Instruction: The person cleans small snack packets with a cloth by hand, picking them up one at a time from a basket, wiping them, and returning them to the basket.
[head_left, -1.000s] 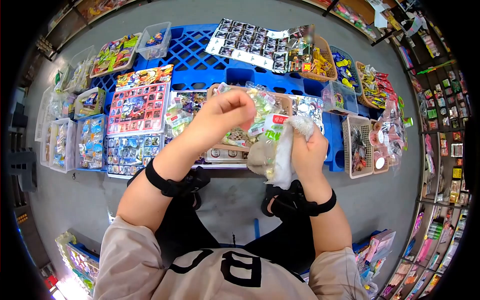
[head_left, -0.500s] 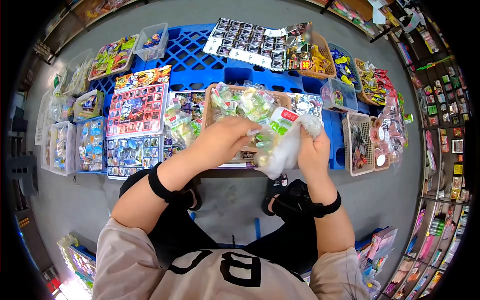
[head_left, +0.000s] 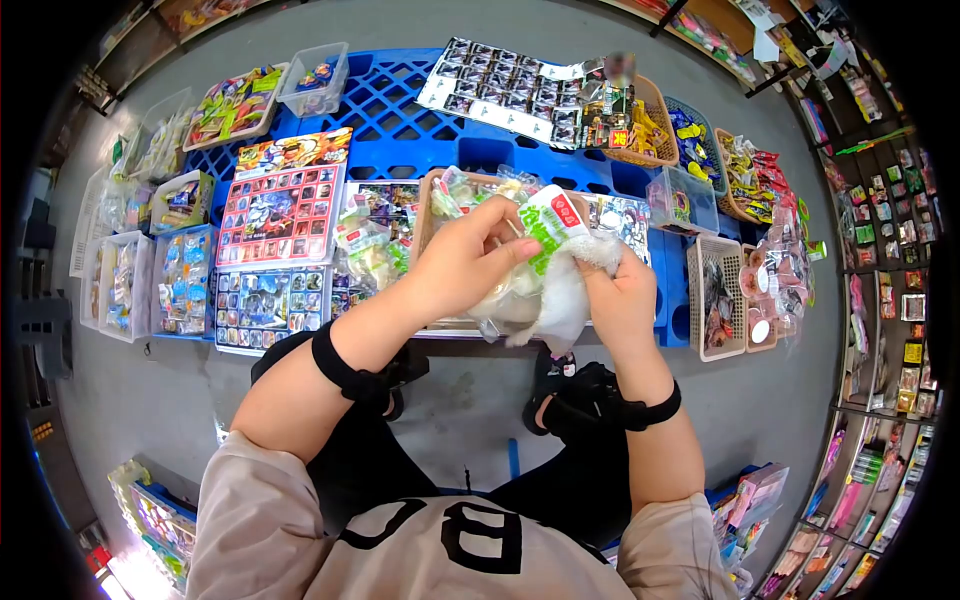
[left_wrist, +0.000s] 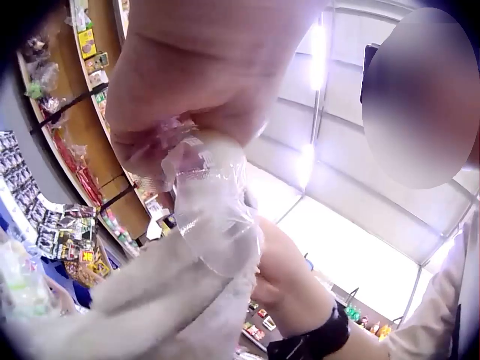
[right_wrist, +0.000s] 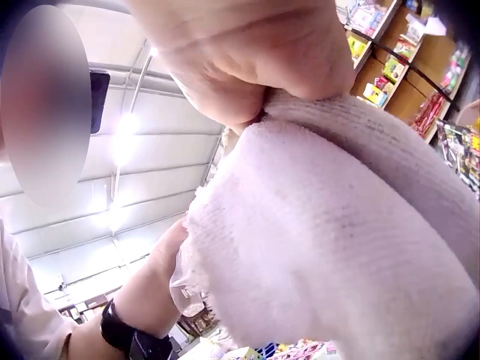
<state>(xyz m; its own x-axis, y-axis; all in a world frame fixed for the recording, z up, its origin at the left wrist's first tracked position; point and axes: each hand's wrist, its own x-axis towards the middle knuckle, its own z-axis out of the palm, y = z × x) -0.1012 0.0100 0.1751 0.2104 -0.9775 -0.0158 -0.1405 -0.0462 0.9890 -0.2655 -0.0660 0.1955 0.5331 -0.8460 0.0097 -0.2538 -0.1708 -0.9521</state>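
In the head view my left hand [head_left: 462, 262] grips a clear plastic snack packet [head_left: 553, 222] with a red, white and green label, fingers curled at its left side. The left wrist view has the clear packet film [left_wrist: 214, 202] coming out from under those fingers. My right hand [head_left: 622, 300] pinches a white ribbed knit cloth [right_wrist: 300, 225] between thumb and fingers. This cloth hangs against the packet's right side and covers part of it. Both hands are over the front edge of a tan basket [head_left: 426, 208] of similar packets.
More clear packets [head_left: 366, 248] lie left of the basket, beside a red card sheet [head_left: 275, 200]. Clear bins and baskets of sweets line both sides of the blue pallet [head_left: 395, 150]. A black-and-white sheet of small packs [head_left: 505, 90] lies at the back. Stocked shelves [head_left: 890, 280] stand right.
My left hand has come down from above the basket, moved to the packet and now grips it. The label is now tilted more upright. My right hand has kept hold of the cloth.
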